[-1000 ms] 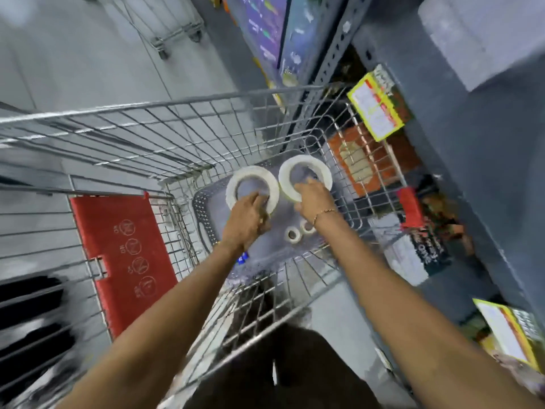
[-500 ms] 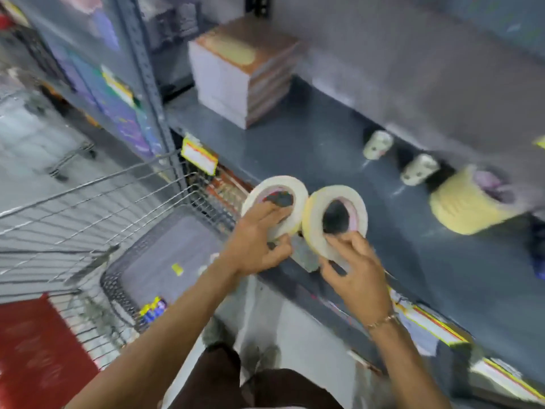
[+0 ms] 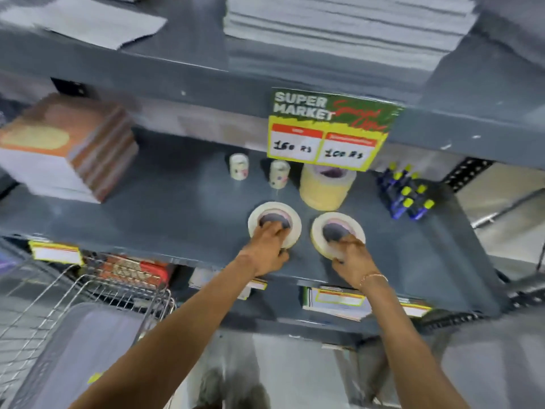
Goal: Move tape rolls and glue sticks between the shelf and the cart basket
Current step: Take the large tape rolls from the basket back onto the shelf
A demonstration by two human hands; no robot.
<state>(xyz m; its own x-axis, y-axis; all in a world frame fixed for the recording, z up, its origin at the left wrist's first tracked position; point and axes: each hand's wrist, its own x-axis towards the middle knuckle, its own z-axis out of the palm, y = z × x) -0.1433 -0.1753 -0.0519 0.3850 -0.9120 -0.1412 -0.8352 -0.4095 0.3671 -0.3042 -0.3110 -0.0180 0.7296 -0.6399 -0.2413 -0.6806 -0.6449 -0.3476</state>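
Two flat cream tape rolls lie side by side on the dark grey shelf (image 3: 177,214). My left hand (image 3: 267,249) grips the left tape roll (image 3: 290,221), fingers in its core. My right hand (image 3: 352,259) grips the right tape roll (image 3: 320,231) the same way. Behind them stands a tall stack of yellowish tape (image 3: 326,187), and two small white rolls (image 3: 239,166) stand upright further back. A cluster of blue glue sticks (image 3: 405,191) with yellow caps stands at the shelf's right. The wire cart basket (image 3: 97,293) is at lower left.
A stack of orange-covered notebooks (image 3: 67,149) sits on the shelf's left. A green and yellow price sign (image 3: 330,128) hangs from the shelf above, where paper stacks (image 3: 339,28) lie. A grey tray (image 3: 73,343) lies in the cart. More goods sit on the lower shelf.
Both hands lifted the two tape rolls out of the cart tray, carried them up and right, and now hold them flat on the shelf surface.
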